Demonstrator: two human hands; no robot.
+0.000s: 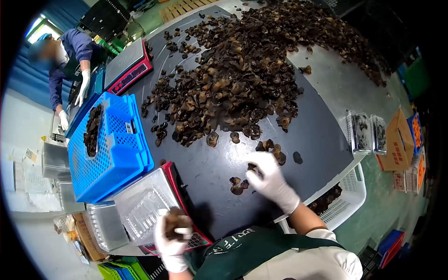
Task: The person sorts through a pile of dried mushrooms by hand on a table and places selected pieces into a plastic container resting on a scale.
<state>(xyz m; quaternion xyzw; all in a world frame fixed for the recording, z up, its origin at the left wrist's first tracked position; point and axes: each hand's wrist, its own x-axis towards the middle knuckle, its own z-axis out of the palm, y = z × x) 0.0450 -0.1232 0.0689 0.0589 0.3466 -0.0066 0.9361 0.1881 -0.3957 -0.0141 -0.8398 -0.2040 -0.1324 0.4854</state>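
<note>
My left hand (172,242), in a white glove, is closed around a clump of brown wood ear mushrooms (175,224). It is over the near edge of a red electronic scale (171,175), beside a clear plastic box (147,210) on the scale's plate. My right hand (273,182), also gloved, is above the dark tabletop (224,205) with thumb and fingers apart. A dark mushroom piece shows in the gap between them. Loose mushrooms (239,186) lie to its left, and more (277,151) lie just beyond it.
A large mushroom heap (228,79) covers the far table. Blue crates (126,126) stand left, beside a second scale (133,77). A co-worker (77,56) works beyond them. Filled clear boxes (360,133) sit at the right edge; a white basket (347,198) stands below it.
</note>
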